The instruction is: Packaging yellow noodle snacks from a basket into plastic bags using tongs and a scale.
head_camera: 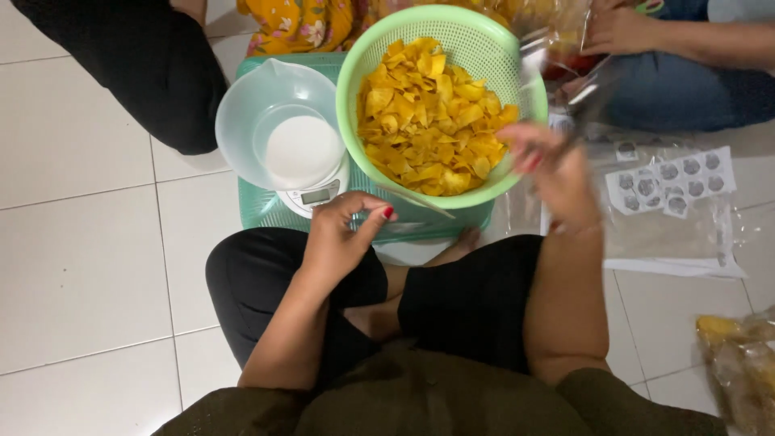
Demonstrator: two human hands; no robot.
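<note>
My left hand (pixel 343 234) is pinched on the edge of a clear plastic bag (pixel 420 206) just in front of a green colander (pixel 355 89) heaped with yellow chips (pixel 432 117). Blurred by motion, my right hand (pixel 557 173) sits at the colander's right rim, its fingers closed on clear plastic film that rises toward the top right. Left of the colander, a translucent white bowl (pixel 242 121) rests on a small white kitchen scale (pixel 311 196). Both stand on a green tray (pixel 262 206) on the floor before my crossed legs.
A sheet of round stickers (pixel 670 182) lies on flat clear bags (pixel 662 238) to the right. Filled bags of chips (pixel 739 363) sit at the lower right. Another person's black-clad leg (pixel 153 64) is top left; a person's hand (pixel 622 28) and jeans top right. White tile floor (pixel 81 242) all around.
</note>
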